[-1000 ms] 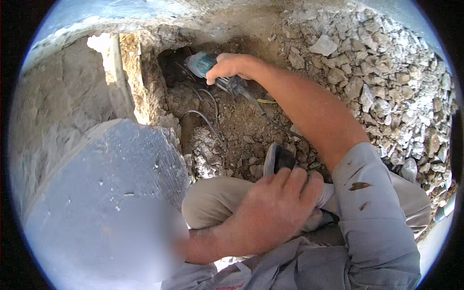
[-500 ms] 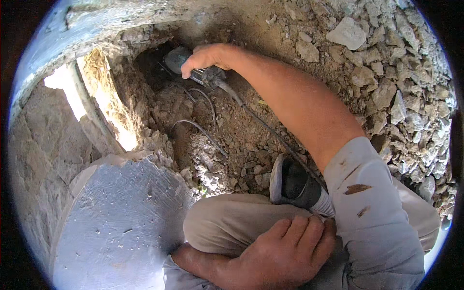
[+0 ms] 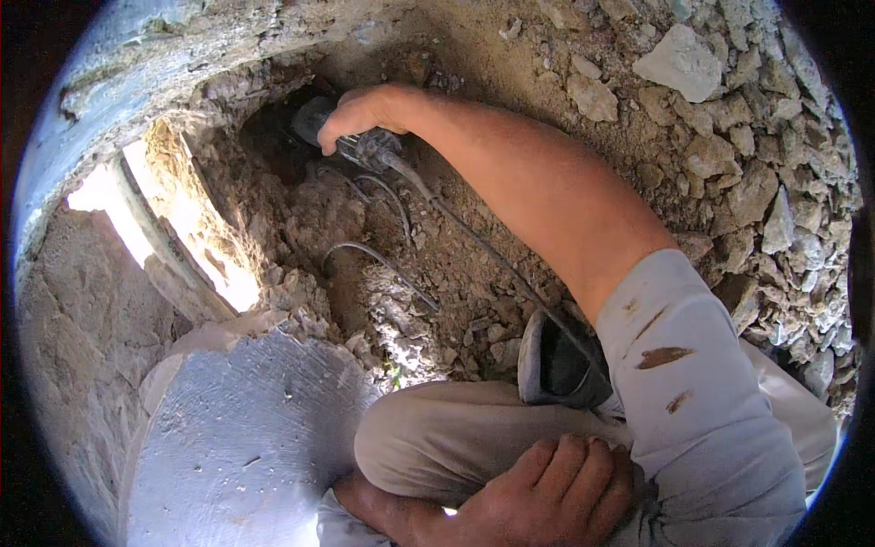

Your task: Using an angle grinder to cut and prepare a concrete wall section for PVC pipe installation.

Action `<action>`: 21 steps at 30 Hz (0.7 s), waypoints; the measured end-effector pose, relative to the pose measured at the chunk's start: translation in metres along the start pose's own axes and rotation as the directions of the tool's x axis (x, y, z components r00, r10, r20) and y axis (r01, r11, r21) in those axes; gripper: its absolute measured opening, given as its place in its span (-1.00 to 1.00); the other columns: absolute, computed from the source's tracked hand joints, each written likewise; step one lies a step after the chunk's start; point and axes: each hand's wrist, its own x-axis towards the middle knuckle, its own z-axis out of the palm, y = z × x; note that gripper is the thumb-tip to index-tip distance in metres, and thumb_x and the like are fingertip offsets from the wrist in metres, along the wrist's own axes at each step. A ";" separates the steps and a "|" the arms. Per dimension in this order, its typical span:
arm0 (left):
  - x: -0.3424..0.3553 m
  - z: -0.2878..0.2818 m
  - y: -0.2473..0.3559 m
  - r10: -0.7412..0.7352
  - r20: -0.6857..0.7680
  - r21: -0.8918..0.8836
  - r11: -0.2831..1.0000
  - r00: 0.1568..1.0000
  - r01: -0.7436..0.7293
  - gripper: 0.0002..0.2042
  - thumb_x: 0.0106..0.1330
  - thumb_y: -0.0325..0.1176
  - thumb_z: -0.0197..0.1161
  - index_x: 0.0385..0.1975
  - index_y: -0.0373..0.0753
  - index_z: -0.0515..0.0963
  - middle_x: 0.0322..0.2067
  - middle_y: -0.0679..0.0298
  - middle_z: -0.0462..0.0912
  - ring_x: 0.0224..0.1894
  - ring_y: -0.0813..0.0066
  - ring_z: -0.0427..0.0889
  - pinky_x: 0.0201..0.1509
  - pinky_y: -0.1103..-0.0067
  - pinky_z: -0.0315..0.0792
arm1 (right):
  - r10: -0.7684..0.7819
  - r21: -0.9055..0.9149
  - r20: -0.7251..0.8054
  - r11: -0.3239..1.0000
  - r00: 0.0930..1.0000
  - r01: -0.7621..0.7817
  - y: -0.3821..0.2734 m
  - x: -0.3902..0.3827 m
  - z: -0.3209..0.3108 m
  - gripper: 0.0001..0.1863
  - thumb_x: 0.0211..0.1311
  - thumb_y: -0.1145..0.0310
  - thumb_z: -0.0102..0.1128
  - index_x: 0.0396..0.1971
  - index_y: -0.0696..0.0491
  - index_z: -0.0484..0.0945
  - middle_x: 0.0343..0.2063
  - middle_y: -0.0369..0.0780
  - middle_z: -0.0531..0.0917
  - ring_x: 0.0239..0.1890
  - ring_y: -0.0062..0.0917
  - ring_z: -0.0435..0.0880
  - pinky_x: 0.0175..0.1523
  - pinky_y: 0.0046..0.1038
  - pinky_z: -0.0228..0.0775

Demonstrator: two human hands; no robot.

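Right hand [image 3: 360, 111]: wrapped round corded power tool [image 3: 371, 149] | Location: tool's front end inside dark hole [image 3: 264, 137] | Left hand [image 3: 551, 497]: curled, well apart from hole, contents cannot be told | Change: tool deeper than a second ago; work judged within hole

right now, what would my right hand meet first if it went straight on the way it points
Beyond the corded power tool it grips, your right hand would probably first meet rough earth at the left edge of the dark hollow; shadow leaves depth unclear.
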 end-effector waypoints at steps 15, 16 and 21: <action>0.002 0.003 -0.002 0.004 -0.010 0.031 1.000 1.000 -0.004 -0.65 0.03 -0.30 0.27 -0.19 -0.35 0.62 -0.15 -0.02 0.61 -0.04 0.05 0.65 -0.02 0.30 0.58 | -0.164 -0.072 0.064 0.983 0.984 0.169 0.002 0.009 -0.015 -0.09 -0.07 0.01 0.49 0.30 0.18 0.47 0.39 0.02 0.40 0.39 -0.12 0.37 0.35 -0.07 0.26; 0.002 0.003 -0.001 0.000 -0.010 0.031 1.000 1.000 0.000 -0.65 0.03 -0.30 0.27 -0.19 -0.35 0.62 -0.15 -0.02 0.61 -0.04 0.05 0.65 -0.02 0.30 0.58 | -0.128 -0.050 0.046 0.990 0.991 0.130 0.000 0.008 -0.014 -0.12 -0.08 0.01 0.49 0.26 0.19 0.51 0.38 0.02 0.40 0.38 -0.13 0.38 0.34 -0.07 0.26; -0.001 0.002 0.006 -0.018 0.043 0.025 1.000 0.999 0.017 -0.64 0.07 -0.26 0.26 -0.15 -0.30 0.63 -0.12 -0.04 0.60 -0.02 0.01 0.64 0.00 0.28 0.57 | -0.143 -0.099 -0.052 0.986 0.988 0.137 0.006 0.017 -0.013 -0.23 -0.10 0.02 0.48 0.11 0.21 0.62 0.32 0.01 0.47 0.30 -0.15 0.46 0.27 -0.08 0.32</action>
